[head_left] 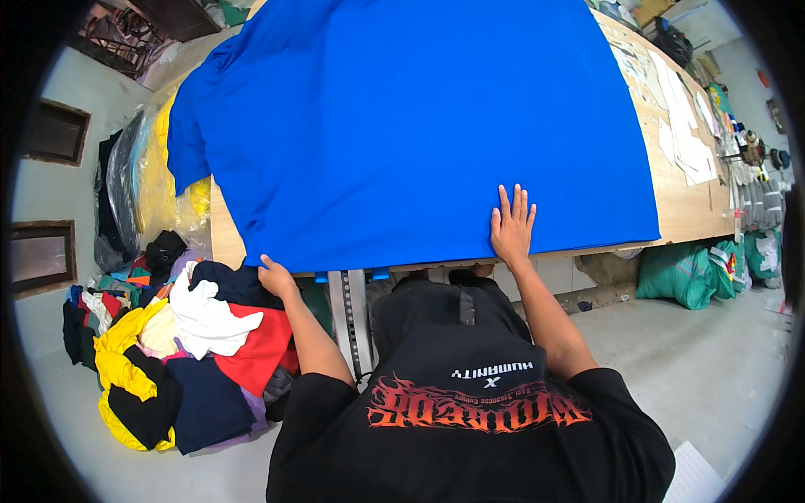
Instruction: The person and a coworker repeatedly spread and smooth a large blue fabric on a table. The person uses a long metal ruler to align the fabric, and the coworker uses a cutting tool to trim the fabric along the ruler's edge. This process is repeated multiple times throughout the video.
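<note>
A large sheet of bright blue fabric is spread over a wooden table. Its right part lies smooth, while the left side is rumpled and hangs past the table's left edge. My right hand rests flat on the cloth close to the near edge, fingers stretched out. At the near left corner, my left hand is closed on the fabric's edge, thumb on top; its other fingers are mostly hidden.
White paper pattern pieces lie on the table's right side. A heap of coloured cloth sits on the floor at left. Plastic-wrapped rolls lean beyond it. Green sacks stand under the table's right end, near a metal table leg.
</note>
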`<action>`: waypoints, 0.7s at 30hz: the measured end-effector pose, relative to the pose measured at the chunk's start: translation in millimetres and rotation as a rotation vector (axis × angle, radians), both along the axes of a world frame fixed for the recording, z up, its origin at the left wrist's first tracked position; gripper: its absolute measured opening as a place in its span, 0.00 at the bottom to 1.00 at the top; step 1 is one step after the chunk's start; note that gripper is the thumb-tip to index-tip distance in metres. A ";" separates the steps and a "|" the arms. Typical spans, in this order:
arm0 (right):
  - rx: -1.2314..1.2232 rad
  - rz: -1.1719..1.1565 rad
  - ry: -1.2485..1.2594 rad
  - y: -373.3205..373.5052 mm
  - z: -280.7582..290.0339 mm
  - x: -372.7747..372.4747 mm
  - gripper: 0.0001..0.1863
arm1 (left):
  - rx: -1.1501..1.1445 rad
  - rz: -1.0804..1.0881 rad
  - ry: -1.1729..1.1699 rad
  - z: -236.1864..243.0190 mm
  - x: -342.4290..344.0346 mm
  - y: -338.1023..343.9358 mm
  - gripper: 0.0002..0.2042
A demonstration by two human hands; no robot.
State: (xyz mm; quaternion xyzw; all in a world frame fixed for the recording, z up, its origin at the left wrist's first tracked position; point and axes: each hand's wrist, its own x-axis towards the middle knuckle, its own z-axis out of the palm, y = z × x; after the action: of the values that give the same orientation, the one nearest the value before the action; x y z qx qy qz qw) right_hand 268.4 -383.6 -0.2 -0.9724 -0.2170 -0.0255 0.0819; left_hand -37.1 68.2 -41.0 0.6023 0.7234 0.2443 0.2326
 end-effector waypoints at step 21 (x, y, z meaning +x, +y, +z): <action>0.030 -0.002 -0.028 1.3 7.4 -2.5 0.32 | -0.094 0.040 -0.025 -5.5 1.1 1.6 0.29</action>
State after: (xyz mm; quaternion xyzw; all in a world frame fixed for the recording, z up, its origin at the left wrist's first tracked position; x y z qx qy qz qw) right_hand 265.9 -382.2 7.2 -0.9708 -0.2167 -0.0425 0.0932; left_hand -36.1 69.8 -46.5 0.5730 0.7431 0.2220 0.2649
